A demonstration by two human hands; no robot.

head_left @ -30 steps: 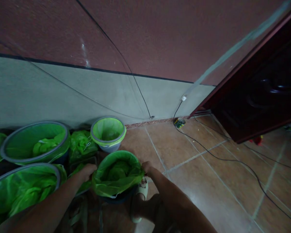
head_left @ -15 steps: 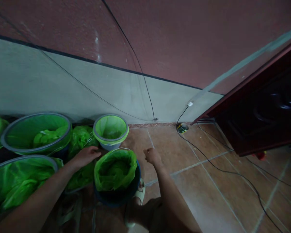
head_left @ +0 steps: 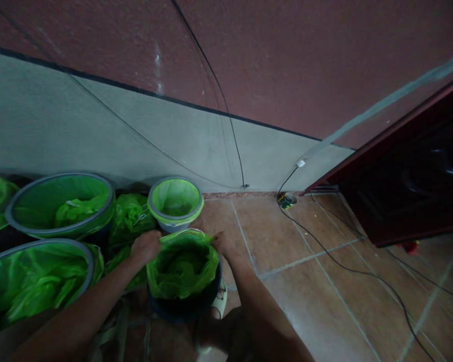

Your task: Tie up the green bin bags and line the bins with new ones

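A green plastic bag sits with its mouth spread inside a dark blue bin on the floor between my feet. My left hand is closed on the bag's upper left edge. At the upper right edge, my right hand pinches the bag's rim, its fingertips partly hidden. A pale drawstring shows along the far edge of the opening. Just beyond stands a smaller bin lined with green, close to the wall. The bottom of the held bag is dark and hard to make out.
Large grey-rimmed bins with green liners crowd the left side, beside a tied green bag. A black cable runs over the tiles, past a small can by the wall. A dark red door stands at right.
Both hands have moved in to the bag from either side and taken hold of its rim. The bag's mouth is now stretched slightly wider. The view has shifted a little.
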